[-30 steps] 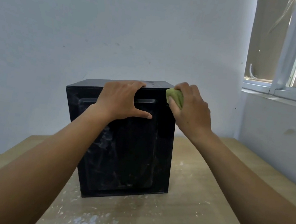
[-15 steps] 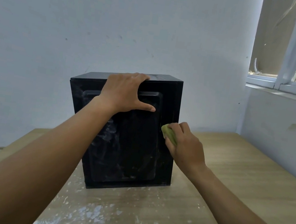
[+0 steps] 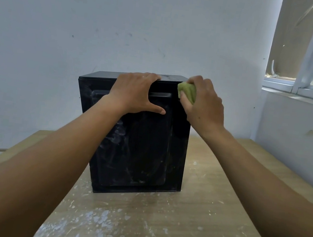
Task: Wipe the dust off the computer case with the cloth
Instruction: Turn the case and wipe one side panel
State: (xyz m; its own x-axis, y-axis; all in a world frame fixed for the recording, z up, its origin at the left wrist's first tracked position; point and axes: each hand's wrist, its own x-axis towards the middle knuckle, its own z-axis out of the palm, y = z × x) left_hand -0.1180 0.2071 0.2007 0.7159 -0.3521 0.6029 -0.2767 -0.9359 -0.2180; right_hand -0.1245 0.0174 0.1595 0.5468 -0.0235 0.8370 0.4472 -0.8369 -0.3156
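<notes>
From the head camera, my right hand [image 3: 203,106] is back up at the top right corner of the computer case [image 3: 137,151]. Half a second ago it was halfway down that right-hand edge, so I have run one stroke down the strip and come back to its start. My fingers are curled tight round the green cloth [image 3: 188,91], bunched into a wad and pressed to the corner of the panel that faces me.

My left hand [image 3: 135,93] has not shifted. Its fingers lie over the top edge and the thumb stretches flat across the panel, bracing the case without clasping it.

The black case stands upright on the wooden table [image 3: 208,214], close to the wall. White specks and smears lie on the tabletop in front of it.

I judge the right strip nearly clean. Grey streaks still cloud the left and middle of the panel, so most of the wiping remains, partly under my left arm.
</notes>
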